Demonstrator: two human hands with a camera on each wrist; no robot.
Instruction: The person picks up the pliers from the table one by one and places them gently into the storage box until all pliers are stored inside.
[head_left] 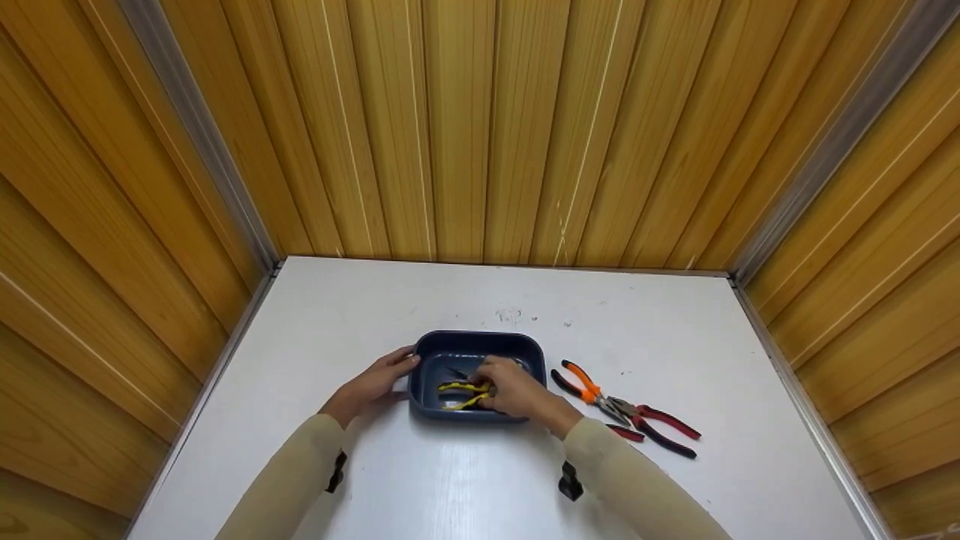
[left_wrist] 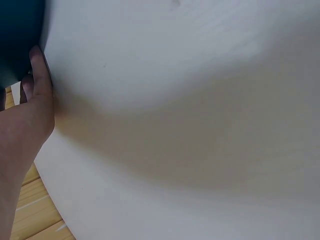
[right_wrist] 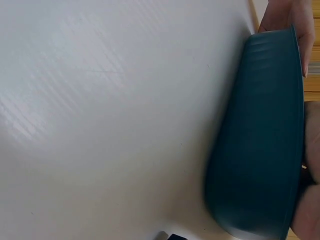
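A dark blue rectangular box (head_left: 478, 414) stands on the white table. My left hand (head_left: 375, 382) holds its left wall, with the thumb at the rim and the fingers along the outside. In the left wrist view, the fingers lie against the outer wall of the box. My right hand (head_left: 514, 388) reaches into the box and grips pliers with yellow-and-black handles (head_left: 461, 387). The handles point left, and part of the pliers is hidden under the hand. In the right wrist view, the near wall of the box covers most of that hand.
To the right of the box lie orange-and-black long-nose pliers (head_left: 592, 393), touching or overlapping red-and-black pliers (head_left: 660, 429). Another red-and-black handle (head_left: 625, 433) shows beside my right sleeve, partly hidden. Wood-patterned walls (head_left: 487, 135) enclose the table's back and sides.
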